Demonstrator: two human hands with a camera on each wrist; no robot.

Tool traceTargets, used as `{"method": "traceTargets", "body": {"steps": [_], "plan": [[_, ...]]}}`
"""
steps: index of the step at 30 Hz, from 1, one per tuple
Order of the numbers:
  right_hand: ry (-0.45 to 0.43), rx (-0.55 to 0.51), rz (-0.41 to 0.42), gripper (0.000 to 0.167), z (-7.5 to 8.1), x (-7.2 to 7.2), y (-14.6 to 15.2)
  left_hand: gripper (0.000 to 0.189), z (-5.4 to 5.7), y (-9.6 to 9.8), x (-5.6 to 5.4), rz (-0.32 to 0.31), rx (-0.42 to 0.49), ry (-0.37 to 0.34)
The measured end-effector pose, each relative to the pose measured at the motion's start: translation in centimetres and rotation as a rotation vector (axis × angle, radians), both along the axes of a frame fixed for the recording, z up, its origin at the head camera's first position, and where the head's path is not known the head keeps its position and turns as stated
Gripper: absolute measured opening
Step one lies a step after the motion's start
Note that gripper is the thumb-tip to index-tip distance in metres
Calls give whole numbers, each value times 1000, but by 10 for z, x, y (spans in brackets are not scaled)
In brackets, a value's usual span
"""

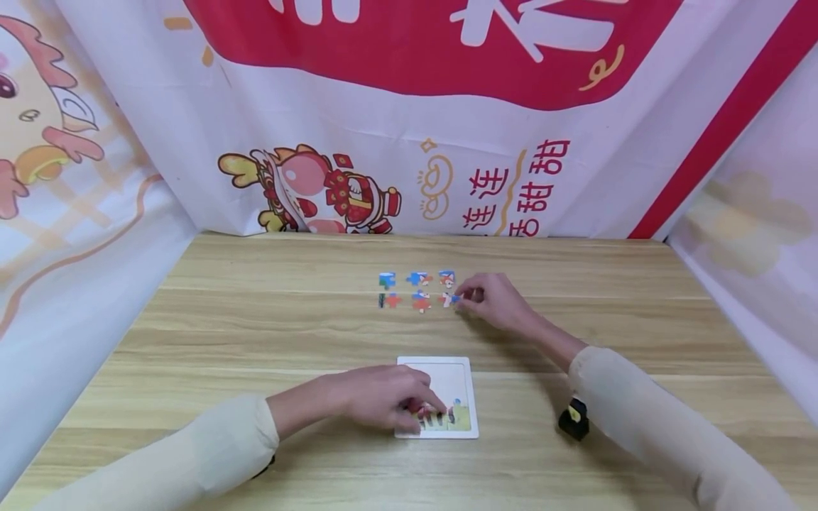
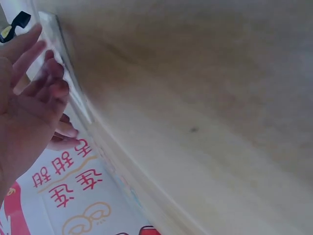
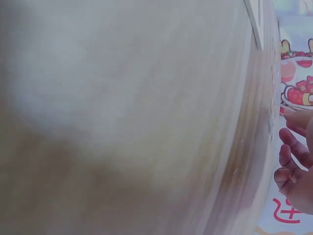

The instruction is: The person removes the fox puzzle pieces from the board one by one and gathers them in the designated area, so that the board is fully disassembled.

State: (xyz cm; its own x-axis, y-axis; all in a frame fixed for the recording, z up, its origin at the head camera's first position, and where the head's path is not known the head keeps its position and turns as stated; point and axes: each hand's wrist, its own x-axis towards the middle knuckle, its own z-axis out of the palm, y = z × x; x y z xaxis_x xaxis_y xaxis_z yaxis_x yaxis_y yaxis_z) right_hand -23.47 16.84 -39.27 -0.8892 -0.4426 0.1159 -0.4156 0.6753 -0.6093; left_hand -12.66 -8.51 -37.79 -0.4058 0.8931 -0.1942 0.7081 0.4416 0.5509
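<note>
We counted two hands, six loose puzzle pieces and one white tray. The six lay in two rows of three on the far half of the table, each apart from its neighbours. More pieces sat inside the tray along its near side, but the left hand covered some, so we could not count them. That hand lay across the tray's left part, fingers loosely spread, the index finger reaching onto the fitted pieces; we saw nothing gripped in it. The right hand had its fingers bent toward the rightmost piece of the near row, fingertips at its edge; we could not tell whether they pinched it or only touched it. The tray's raised rim framed a pale bed, its far part uncovered, and a band of bare wood separated it from the rows. Wood also stretched wide to both sides, as far as the hanging cloth. We saw one black object with a yellow mark beside the right sleeve. The tabletop was pale wood grain; the white cloth carried red panels, characters and cartoon figures.
</note>
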Motion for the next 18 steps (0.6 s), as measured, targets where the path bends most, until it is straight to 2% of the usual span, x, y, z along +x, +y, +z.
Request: {"method": "traceTargets", "body": {"steps": [4,9,18], "plan": [[-4,-32,44,15,3,14,5,23,-3,-3,0,76,45,46],[-43,-70,96,17,6,36,10,14,-3,-5,0,167,20,67],[-107,-103,208,14,9,77,8,14,-1,-6,0,193,-5,81]]}}
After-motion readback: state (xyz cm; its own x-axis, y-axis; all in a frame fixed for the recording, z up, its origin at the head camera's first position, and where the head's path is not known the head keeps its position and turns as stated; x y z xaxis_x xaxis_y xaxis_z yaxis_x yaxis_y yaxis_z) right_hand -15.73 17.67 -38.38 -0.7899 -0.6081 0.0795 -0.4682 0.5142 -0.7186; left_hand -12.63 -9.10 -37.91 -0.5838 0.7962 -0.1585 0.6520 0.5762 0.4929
